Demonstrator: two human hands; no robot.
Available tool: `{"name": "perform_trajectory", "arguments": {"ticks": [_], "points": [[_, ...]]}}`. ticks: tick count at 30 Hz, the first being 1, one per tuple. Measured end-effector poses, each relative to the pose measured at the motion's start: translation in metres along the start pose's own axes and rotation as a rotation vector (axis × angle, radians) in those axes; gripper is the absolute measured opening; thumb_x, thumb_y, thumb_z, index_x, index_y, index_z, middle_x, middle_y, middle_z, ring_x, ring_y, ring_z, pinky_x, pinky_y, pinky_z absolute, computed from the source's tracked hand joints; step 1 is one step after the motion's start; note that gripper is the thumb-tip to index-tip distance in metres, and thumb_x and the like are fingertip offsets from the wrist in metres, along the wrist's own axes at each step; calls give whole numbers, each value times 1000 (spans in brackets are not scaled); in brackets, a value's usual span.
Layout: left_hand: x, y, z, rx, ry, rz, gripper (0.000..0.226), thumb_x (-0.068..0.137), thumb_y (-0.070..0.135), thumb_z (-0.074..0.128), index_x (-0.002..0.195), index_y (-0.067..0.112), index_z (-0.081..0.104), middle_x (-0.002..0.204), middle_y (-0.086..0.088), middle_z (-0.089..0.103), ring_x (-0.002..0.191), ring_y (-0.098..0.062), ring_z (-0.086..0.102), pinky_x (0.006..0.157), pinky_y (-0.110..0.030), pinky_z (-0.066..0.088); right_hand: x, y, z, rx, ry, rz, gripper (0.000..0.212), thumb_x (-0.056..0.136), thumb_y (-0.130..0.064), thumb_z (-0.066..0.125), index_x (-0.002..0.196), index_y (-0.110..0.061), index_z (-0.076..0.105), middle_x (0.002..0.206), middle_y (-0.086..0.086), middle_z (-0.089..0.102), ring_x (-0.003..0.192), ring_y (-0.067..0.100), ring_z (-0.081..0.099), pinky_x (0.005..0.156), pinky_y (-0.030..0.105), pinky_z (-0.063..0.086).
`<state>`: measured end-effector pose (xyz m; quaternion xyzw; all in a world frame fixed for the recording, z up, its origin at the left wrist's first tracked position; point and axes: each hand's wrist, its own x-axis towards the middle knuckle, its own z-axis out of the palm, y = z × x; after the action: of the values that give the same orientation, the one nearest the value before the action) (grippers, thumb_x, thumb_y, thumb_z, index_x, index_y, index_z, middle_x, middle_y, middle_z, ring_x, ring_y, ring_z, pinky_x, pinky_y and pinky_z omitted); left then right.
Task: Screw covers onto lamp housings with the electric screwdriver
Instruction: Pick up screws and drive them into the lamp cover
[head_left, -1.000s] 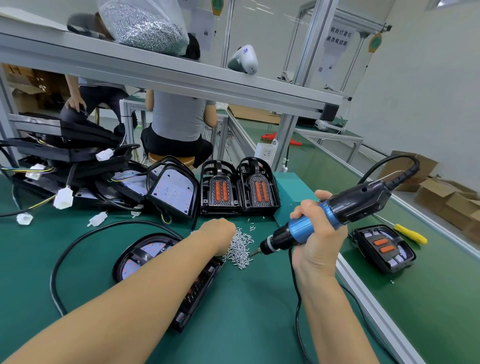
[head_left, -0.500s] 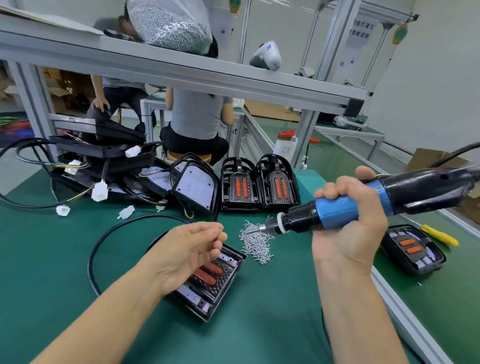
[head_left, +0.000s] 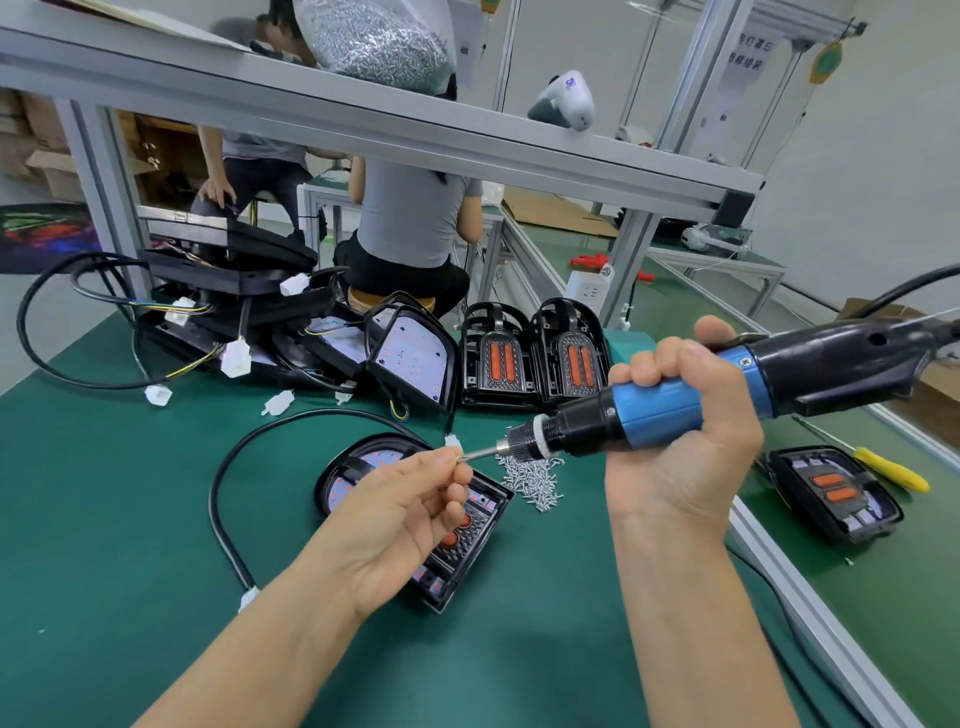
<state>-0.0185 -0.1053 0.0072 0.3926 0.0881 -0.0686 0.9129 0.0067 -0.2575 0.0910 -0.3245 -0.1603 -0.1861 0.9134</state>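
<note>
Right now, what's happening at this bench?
A person is loading a screw onto the bit of the electric screwdriver. The left hand pinches the screw at the tip; the right hand grips the blue barrel. Below lies a lamp housing on the green bench, beside a screw pile.

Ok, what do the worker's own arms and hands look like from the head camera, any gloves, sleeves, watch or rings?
Both hands are bare: no gloves on the left hand or the right hand. Both forearms are bare too, as far as the bottom edge of the frame, with no sleeve or cuff showing. No watch, wristband or strap at either wrist, and no ring on the fingers that show. Fingernails look short and plain.
</note>
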Motion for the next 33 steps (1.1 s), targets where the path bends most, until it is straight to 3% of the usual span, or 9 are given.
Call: {"name": "perform_trajectory", "arguments": {"ticks": [10,13,18,22,33], "points": [[-4,-5,-2,-19,-4,31,11,74,11,62,82,4,66,67,-6,63,52,-10,56,48,-18,51,-2,2,-3,0,-21,-1,22,74,-2,53,91,-16,53,59,-5,48,52,11,48,59,23,45],[-4,-4,-6,156,14,93,7,82,10,61,81,5,65,68,-5,62,52,-10,55,48,-19,50,-1,5,-7,-17,-40,-4,22,74,-2,53,91,-16,54,59,-5,49,52,11,48,59,24,45],[2,-1,-18,837,278,479,17,95,11,53,80,15,61,70,3,65,54,-3,60,56,-16,47,3,18,-23,-193,-48,-45,26,73,4,54,92,-14,52,58,-1,49,52,16,49,59,26,44],[7,-15,-14,878,172,435,16,97,11,49,82,13,55,77,-7,57,59,-21,69,50,-33,55,1,32,-35,-319,-30,-31,25,70,1,58,87,-16,54,56,-2,52,53,19,49,57,24,43],[20,-26,-16,1080,176,471,17,95,12,51,79,17,55,68,4,58,59,-14,66,54,-37,56,5,46,-43,-398,-34,-38,23,70,0,60,80,-21,58,60,-5,53,56,21,49,57,26,44]]}}
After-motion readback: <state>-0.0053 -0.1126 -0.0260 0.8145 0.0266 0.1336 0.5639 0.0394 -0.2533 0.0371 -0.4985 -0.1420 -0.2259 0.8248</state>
